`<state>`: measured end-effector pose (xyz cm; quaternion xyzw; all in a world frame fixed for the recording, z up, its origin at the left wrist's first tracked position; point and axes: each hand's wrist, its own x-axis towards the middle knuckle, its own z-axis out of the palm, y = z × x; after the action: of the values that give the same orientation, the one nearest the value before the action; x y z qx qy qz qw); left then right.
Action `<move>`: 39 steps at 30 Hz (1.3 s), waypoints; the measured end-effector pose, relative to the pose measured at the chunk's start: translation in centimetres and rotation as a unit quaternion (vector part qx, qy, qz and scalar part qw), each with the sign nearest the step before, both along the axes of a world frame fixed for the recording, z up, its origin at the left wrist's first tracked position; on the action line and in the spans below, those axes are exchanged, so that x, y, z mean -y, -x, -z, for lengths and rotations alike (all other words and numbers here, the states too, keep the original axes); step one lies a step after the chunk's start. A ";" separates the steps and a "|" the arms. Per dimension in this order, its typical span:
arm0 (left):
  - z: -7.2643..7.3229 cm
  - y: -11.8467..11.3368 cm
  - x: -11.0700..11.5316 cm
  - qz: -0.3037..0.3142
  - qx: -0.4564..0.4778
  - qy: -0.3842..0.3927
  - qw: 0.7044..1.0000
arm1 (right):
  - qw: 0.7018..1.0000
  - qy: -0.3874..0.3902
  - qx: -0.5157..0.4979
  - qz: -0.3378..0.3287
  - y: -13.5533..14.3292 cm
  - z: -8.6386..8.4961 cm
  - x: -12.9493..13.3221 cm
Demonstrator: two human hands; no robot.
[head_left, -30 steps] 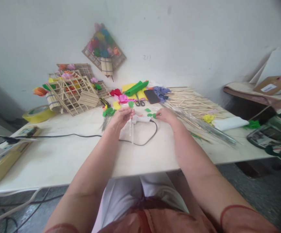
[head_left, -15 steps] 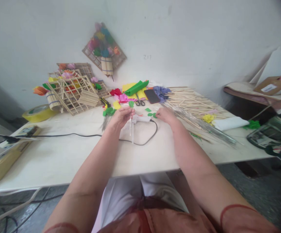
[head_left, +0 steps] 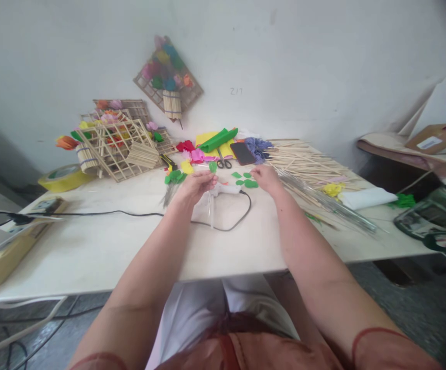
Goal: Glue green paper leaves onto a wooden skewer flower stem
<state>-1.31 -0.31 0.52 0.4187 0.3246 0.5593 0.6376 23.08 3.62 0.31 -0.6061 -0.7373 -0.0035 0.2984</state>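
Observation:
My left hand [head_left: 199,185] is closed in a pinch, and a green paper leaf [head_left: 212,167] stands up at its fingertips. In the earlier frame a thin wire stem runs below these fingers. Just right of it, a white glue gun [head_left: 225,189] rests on the table. My right hand [head_left: 266,178] pinches with its fingertips low over the tabletop, at the edge of several loose green paper leaves [head_left: 250,183]. Anything between those fingertips is too small to make out. Green leaves on wires [head_left: 174,177] lie in a bunch beyond my left wrist.
Scissors [head_left: 225,163], a phone [head_left: 242,153] and coloured crepe paper [head_left: 218,140] lie farther back. Wooden sticks [head_left: 307,162] and thin wires [head_left: 338,208] spread to the right. Stick lattices with paper flowers [head_left: 124,149] stand back left. A black cord [head_left: 118,213] crosses to a power strip [head_left: 18,246].
My right hand has lifted slightly away from the green leaves, which now lie more exposed. My left hand keeps the leaf, turned a little. The whole view has shifted slightly.

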 end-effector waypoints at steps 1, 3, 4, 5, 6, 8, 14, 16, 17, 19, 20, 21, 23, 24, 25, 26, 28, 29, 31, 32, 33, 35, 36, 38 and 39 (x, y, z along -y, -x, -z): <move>0.0 -0.1 0.1 0.001 -0.003 0.003 1.000 | 0.999 -0.002 -0.032 -0.008 0.1 0.1 -0.1; -0.1 -0.2 0.2 0.001 -0.011 0.009 1.000 | 0.996 -0.004 -0.090 -0.024 0.5 0.1 -0.3; -0.1 -0.3 0.3 0.000 -0.015 0.012 1.000 | 0.993 -0.008 -0.111 -0.030 0.8 0.1 -0.4; -0.1 -0.4 0.4 0.000 -0.019 0.013 1.000 | 0.992 -0.020 -0.124 -0.034 1.1 0.1 -0.4; -0.1 -0.5 0.5 0.000 -0.023 0.012 1.000 | 0.990 -0.043 -0.127 -0.038 1.5 0.1 -0.3; 0.0 -0.7 0.6 0.011 -0.032 0.002 0.999 | 0.986 -0.117 -0.109 -0.043 2.2 0.1 0.1; 0.1 -1.1 0.7 0.025 -0.042 0.004 0.999 | 0.945 -0.318 0.041 -0.061 4.2 -0.1 2.0; 0.0 -1.2 0.8 0.027 -0.041 0.010 0.999 | 0.932 -0.348 0.075 -0.069 4.7 -0.3 2.6; -0.1 -1.2 0.9 0.027 -0.040 0.013 0.999 | 0.926 -0.359 0.089 -0.072 4.9 -0.3 2.8; -0.2 -1.2 1.0 0.028 -0.037 0.018 0.999 | 0.915 -0.379 0.114 -0.078 5.3 -0.4 3.1; -0.2 -1.2 1.1 0.029 -0.034 0.020 0.999 | 0.908 -0.390 0.125 -0.084 5.4 -0.4 3.2; -0.2 -1.2 1.1 0.030 -0.031 0.020 0.999 | 0.901 -0.403 0.135 -0.091 5.6 -0.4 3.3; -0.2 -1.2 1.1 0.033 -0.025 0.021 0.999 | 0.887 -0.423 0.150 -0.107 5.9 -0.3 3.4; -0.1 -1.2 1.0 0.033 -0.023 0.021 0.999 | 0.883 -0.428 0.155 -0.112 6.1 -0.2 3.5; -0.1 -1.2 1.0 0.033 -0.021 0.022 0.999 | 0.881 -0.429 0.160 -0.116 6.2 -0.2 3.5; 0.0 -1.2 0.9 0.032 -0.020 0.023 0.999 | 0.882 -0.426 0.164 -0.117 6.4 -0.1 3.6; 0.1 -1.2 0.9 0.029 -0.019 0.025 0.999 | 0.884 -0.419 0.171 -0.119 6.6 0.0 3.7; 0.1 -1.2 0.8 0.029 -0.020 0.025 0.999 | 0.884 -0.416 0.175 -0.121 6.7 0.0 3.7; 0.1 -1.2 0.8 0.032 -0.019 0.024 0.999 | 0.885 -0.409 0.180 -0.126 6.9 0.2 3.7; 0.1 -1.2 0.8 0.032 -0.017 0.025 0.999 | 0.887 -0.404 0.182 -0.129 6.9 0.3 3.7; 0.0 -1.2 0.8 0.031 -0.016 0.026 0.999 | 0.891 -0.396 0.181 -0.132 7.0 0.3 3.7; 0.0 -1.3 0.9 0.026 -0.013 0.028 0.999 | 0.900 -0.376 0.172 -0.141 7.1 0.4 3.8; 0.0 -1.3 0.9 0.025 -0.012 0.028 0.999 | 0.905 -0.364 0.165 -0.145 7.2 0.3 3.8; 0.1 -1.4 0.9 0.026 -0.013 0.024 0.999 | 0.913 -0.345 0.154 -0.151 7.2 0.3 3.9; 0.1 -1.4 0.8 0.028 -0.013 0.022 0.999 | 0.916 -0.338 0.153 -0.151 7.2 0.2 4.0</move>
<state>0.06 -1.14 0.39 0.4205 0.3329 0.5286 0.6580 15.85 -0.34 0.07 -0.3423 -0.8116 -0.3004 0.3659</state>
